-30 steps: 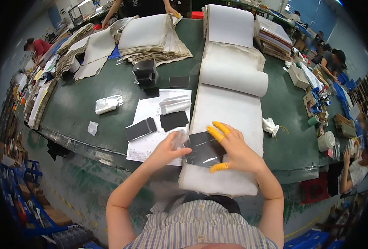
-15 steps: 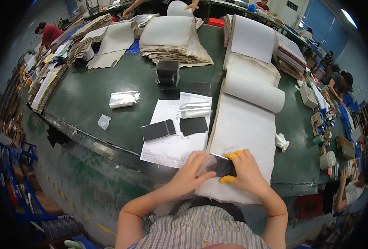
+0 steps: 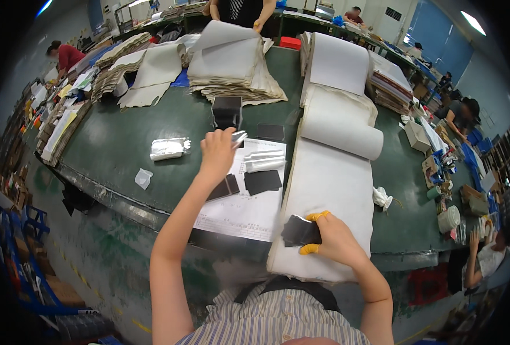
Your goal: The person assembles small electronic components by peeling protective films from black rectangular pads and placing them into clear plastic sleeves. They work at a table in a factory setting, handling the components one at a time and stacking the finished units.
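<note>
My right hand [image 3: 338,238], with yellow finger covers on its thumb and forefinger, grips a small stack of black cards [image 3: 301,231] over the long white sheets [image 3: 329,190]. Stretched forward, my left hand [image 3: 216,154] has bent fingers around a shiny clear plastic wrapper [image 3: 239,138], partly hidden by the hand. Just beyond its fingertips stands a tall black card stack [image 3: 227,109]. Below that hand, on a printed paper [image 3: 237,215], lie a black card pile [image 3: 225,188], partly covered by my forearm, another black pile [image 3: 263,181] and clear-wrapped bundles [image 3: 264,160].
A clear-wrapped pack [image 3: 169,149] and a crumpled plastic scrap [image 3: 143,178] lie on the green table [image 3: 117,138] to the left. Thick paper stacks [image 3: 226,66] stand at the back. Across the table a person handles a sheet. A white cloth bundle [image 3: 382,198] sits at right.
My left hand has left the black cards and reached forward and left, carrying clear plastic. My right hand keeps its hold on the cards. The person opposite has raised a sheet.
</note>
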Motion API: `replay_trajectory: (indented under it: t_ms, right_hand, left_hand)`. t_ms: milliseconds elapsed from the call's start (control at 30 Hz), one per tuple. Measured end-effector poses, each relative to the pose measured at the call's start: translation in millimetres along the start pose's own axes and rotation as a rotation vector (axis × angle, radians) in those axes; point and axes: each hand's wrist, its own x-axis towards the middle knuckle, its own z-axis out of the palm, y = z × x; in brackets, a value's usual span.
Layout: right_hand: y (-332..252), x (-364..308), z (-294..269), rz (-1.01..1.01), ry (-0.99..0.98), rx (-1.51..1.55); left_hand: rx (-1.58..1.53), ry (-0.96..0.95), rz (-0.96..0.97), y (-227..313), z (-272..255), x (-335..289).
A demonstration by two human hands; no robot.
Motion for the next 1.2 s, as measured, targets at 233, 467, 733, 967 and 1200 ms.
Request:
replay_trajectory:
  t_ms: [233, 467, 733, 967, 1200]
  right_hand:
    - [-16, -10, -1, 0.102, 0.004, -0.005]
    - [9, -1, -2, 0.021, -0.054, 0.130]
    - [-3, 7, -22, 0.007, -0.063, 0.105]
    - [5, 3, -34, 0.053, -0.178, 0.140]
    - [13, 4, -37, -0.011, -0.115, 0.652]
  left_hand:
    - [0.086, -0.105, -0.089, -49, 5, -32]
    - [0.163, -0.024, -0.027, -34, -23, -44]
    - [-0.825, -0.531, 0.348, 154, -55, -94]
    - [-0.773, -0.349, 0.223, 180, -30, -112]
    - [-0.717, -0.393, 0.100, 183, -16, -114]
